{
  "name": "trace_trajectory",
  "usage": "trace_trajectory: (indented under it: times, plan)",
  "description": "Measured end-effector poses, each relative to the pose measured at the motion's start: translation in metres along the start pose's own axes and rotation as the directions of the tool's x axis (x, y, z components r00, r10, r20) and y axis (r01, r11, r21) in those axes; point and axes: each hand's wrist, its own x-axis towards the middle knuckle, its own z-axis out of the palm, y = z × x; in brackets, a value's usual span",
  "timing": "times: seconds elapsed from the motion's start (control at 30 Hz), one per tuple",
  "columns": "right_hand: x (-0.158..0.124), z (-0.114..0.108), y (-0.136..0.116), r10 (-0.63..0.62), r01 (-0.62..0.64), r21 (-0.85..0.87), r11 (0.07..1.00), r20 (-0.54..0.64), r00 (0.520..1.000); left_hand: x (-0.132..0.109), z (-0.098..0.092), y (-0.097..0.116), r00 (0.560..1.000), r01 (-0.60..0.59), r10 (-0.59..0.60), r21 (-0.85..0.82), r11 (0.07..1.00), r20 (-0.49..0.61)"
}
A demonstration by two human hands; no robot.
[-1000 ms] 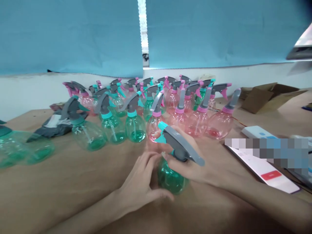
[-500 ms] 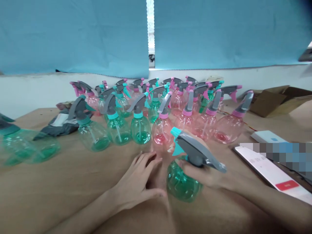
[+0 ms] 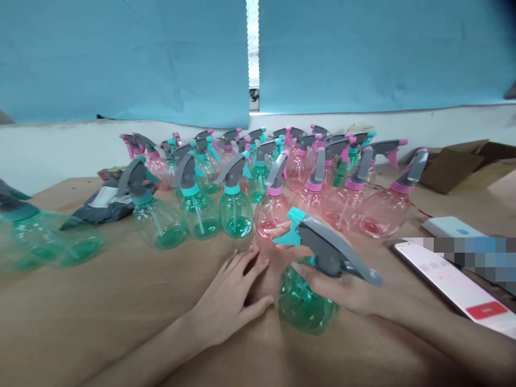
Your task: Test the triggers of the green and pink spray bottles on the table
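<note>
Green spray bottle point(image 3: 306, 301) tilts in the right hand point(image 3: 342, 287), fingers wrapped round its neck beneath the grey trigger head point(image 3: 334, 250); one finger stretches out just short of a pink spray bottle point(image 3: 272, 217); left hand point(image 3: 228, 303) lies open on the brown tabletop point(image 3: 100, 306), fingers spread, gripping nothing, right beside the green bottle; rows of pink and green spray bottles point(image 3: 236, 212) crowd the table ahead; a white-screened phone point(image 3: 451, 279) lies off to the right.

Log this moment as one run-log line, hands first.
left hand: resting on tabletop, beside green spray bottle | right hand: gripping its grey sprayer head | nearby: pink spray bottles
</note>
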Motion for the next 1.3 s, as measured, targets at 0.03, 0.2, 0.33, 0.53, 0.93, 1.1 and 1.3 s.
trace_trajectory:
  times: [0.03,0.2,0.33,0.53,0.93,1.1,1.3]
  plan:
    - [0.0000,0.0006,0.0013,0.001,-0.001,0.023,1.000,0.017,1.000,-0.0001,-0.0001,0.0003,1.000,0.000,0.000,0.003,1.000,0.003]
    - [-0.0013,0.0028,0.0067,0.005,-0.012,0.135,0.991,0.050,0.999,0.0002,-0.0016,0.0011,0.999,-0.001,0.000,0.029,1.000,0.041]
    - [-0.0018,0.0024,0.0063,0.019,-0.027,0.150,0.988,0.060,0.998,0.0015,-0.0029,0.0017,0.999,0.002,-0.004,0.024,1.000,0.051]
    - [0.0003,0.0013,0.0037,0.019,-0.025,0.117,0.993,0.051,0.999,0.0002,-0.0023,0.0013,0.998,0.009,-0.011,0.035,0.999,0.054]
    - [-0.0018,0.0004,0.0056,0.033,-0.042,0.120,0.992,0.075,0.997,0.0002,-0.0008,0.0004,1.000,-0.015,0.015,0.028,0.999,0.009]
    - [0.0010,-0.0010,0.0010,0.047,-0.055,0.107,0.993,0.075,0.996,0.0002,-0.0006,0.0000,1.000,-0.013,0.012,0.053,0.998,0.020]
    - [-0.0017,0.0013,0.0043,0.037,-0.042,0.144,0.989,0.038,0.999,0.0014,-0.0019,0.0011,0.999,-0.003,0.001,0.049,0.999,0.036]
